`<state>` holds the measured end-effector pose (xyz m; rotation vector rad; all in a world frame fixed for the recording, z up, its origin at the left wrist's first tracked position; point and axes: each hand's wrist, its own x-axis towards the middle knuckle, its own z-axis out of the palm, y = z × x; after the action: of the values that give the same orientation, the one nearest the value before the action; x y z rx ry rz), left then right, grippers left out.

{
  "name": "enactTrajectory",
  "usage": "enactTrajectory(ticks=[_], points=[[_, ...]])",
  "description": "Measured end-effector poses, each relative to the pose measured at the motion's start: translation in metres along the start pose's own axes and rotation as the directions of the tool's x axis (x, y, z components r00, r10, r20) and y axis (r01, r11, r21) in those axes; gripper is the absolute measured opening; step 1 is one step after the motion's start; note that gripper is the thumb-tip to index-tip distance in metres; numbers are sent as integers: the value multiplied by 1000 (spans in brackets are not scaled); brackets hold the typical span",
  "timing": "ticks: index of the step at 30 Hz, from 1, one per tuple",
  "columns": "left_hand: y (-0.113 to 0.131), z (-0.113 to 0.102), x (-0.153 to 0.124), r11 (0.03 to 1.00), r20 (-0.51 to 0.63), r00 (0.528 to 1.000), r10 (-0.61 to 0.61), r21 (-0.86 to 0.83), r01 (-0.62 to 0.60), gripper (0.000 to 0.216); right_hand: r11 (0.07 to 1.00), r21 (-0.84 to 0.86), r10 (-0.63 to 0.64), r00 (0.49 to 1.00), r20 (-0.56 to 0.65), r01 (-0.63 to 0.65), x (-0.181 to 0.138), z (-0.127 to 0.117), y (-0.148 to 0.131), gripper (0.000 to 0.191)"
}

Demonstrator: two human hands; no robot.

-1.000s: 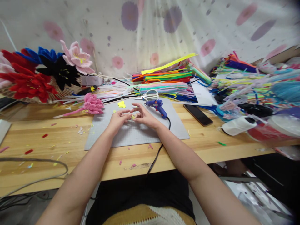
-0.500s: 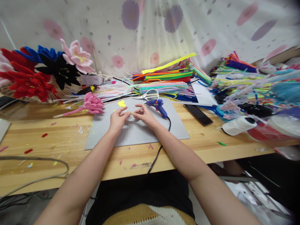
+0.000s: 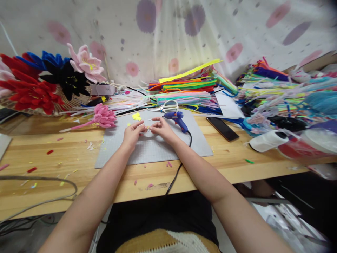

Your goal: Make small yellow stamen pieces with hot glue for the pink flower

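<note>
Nearest us, a thin black rubbery cord [image 3: 174, 181] crosses the front edge of the smooth, pale wooden table [image 3: 81, 147], strewn with fuzzy pink and red clippings. Beyond lies a flat grey rectangular mat [image 3: 158, 151], and above it we see both bare hands. A second ago the right forefinger arched high; now our right hand [image 3: 165, 131] sits lower, its grip pinching a tiny yellow piece [image 3: 148, 128], too small for us to make out its shape. Our left hand [image 3: 131, 135] is curled right beside that piece; we cannot tell whether its grip is closed on it. Farther off rest a blue plastic glue gun [image 3: 177, 120], bright yellow flat scraps [image 3: 136, 116], a plush, many-petalled pink flower [image 3: 104, 116] and white-handled metal scissors [image 3: 173, 102]. Behind them lie fuzzy multicoloured stems [image 3: 184, 86], then a thin, spotted white curtain [image 3: 171, 42].
</note>
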<state>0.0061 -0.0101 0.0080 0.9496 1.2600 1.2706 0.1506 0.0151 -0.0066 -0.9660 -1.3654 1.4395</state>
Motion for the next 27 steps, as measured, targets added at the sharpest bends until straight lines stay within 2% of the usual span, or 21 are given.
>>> enactTrajectory(ticks=[5, 9, 14, 27], points=[[-1, -4, 2, 998, 44, 997, -60, 15, 59, 71, 999, 11, 41, 999, 36, -42, -3, -1, -7, 48], [-2, -7, 5, 997, 89, 993, -76, 27, 74, 73, 997, 38, 62, 995, 72, -65, -5, -1, -10, 49], [0, -5, 4, 995, 75, 992, -103, 21, 102, 67, 996, 65, 62, 993, 98, -69, -5, -2, -8, 49], [1, -2, 1, 993, 29, 995, -98, 66, 96, 66, 996, 67, 57, 993, 99, -64, -6, -2, -9, 46]])
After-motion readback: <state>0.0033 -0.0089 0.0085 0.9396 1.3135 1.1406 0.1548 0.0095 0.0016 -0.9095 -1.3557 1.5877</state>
